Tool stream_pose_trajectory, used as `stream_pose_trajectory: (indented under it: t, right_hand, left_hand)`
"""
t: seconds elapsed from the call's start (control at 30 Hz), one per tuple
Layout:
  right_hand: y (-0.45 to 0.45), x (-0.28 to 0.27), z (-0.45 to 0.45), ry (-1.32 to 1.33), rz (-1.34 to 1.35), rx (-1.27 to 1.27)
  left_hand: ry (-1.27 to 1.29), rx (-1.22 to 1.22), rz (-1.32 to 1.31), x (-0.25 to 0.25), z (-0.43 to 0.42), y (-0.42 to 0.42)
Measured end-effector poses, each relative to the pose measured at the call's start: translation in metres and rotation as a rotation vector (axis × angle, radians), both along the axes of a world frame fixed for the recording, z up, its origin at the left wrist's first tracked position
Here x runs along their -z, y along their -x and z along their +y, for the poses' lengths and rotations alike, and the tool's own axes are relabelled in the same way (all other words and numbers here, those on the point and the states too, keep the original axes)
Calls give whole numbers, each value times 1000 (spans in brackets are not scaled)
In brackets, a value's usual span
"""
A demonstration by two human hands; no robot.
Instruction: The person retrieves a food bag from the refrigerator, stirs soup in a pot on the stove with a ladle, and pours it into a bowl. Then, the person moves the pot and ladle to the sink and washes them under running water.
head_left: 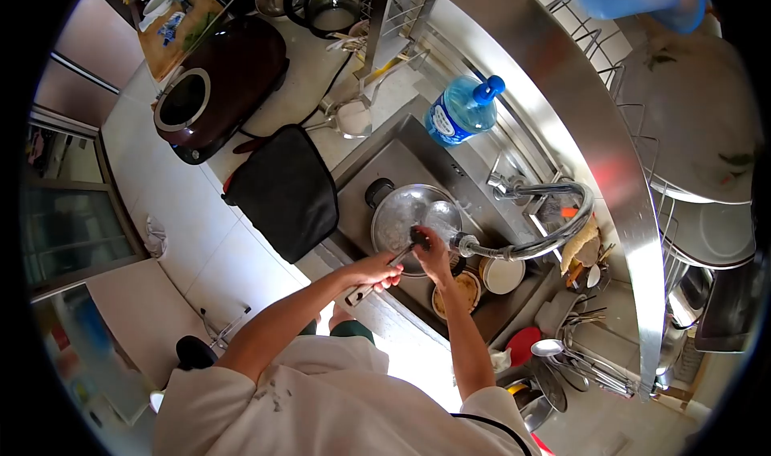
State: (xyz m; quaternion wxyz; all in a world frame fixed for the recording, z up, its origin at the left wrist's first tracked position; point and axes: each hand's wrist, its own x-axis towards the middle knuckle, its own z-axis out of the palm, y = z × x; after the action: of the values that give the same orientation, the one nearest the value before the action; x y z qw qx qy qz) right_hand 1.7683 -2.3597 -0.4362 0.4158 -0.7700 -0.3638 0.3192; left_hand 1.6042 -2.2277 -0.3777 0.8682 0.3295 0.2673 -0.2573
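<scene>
My left hand is closed around the handle of a metal ladle. The ladle's round bowl appears just past my right hand, over a shiny metal pan in the sink. My right hand is curled by the ladle's neck, with a small dark scrubber at its fingertips; its exact kind is unclear. Beside the right hand, the flexible faucet points its nozzle over the pan. Water in the pan looks bright and rippled. Smaller round dishes lie in the sink near my right forearm.
A blue-capped bottle stands at the sink's back edge. A black cloth hangs over the left counter, near a dark red appliance. A steel rack with plates curves overhead on the right. Spoons and utensils lie right.
</scene>
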Motion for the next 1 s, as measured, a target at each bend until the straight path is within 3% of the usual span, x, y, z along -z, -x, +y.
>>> stream_pose_trajectory:
  t: [0.07, 0.1, 0.2, 0.3, 0.43, 0.63, 0.77, 0.93, 1.0]
  right_hand:
    - [12, -42, -1, 6, 292, -3]
    - [18, -37, -13, -145, 522, 154]
    - [13, -38, -40, -264, 639, 723]
    - [3, -65, -58, -52, 156, 557]
    - [-2, -120, -45, -58, -18, 260]
    - [1, -141, -21, 0, -57, 239]
    - [4, -144, -22, 37, -130, 194]
    - [6, -142, -22, 32, -119, 183]
    - [2, -144, -20, 54, -226, 190]
  left_hand:
    - [-1, 5, -42, 6, 8, -14]
    - [2, 10, -36, 2, 13, -19]
    - [118, 13, -88, 15, 26, -30]
    - [230, -48, -93, 31, 20, -38]
    - [200, -7, -68, 44, 11, -60]
    - [197, 58, -132, 63, 1, -79]
    - [385, -59, -75, 63, 4, -84]
    - [300, 38, -142, 79, 6, -91]
    - [300, 12, -88, 48, 10, -87]
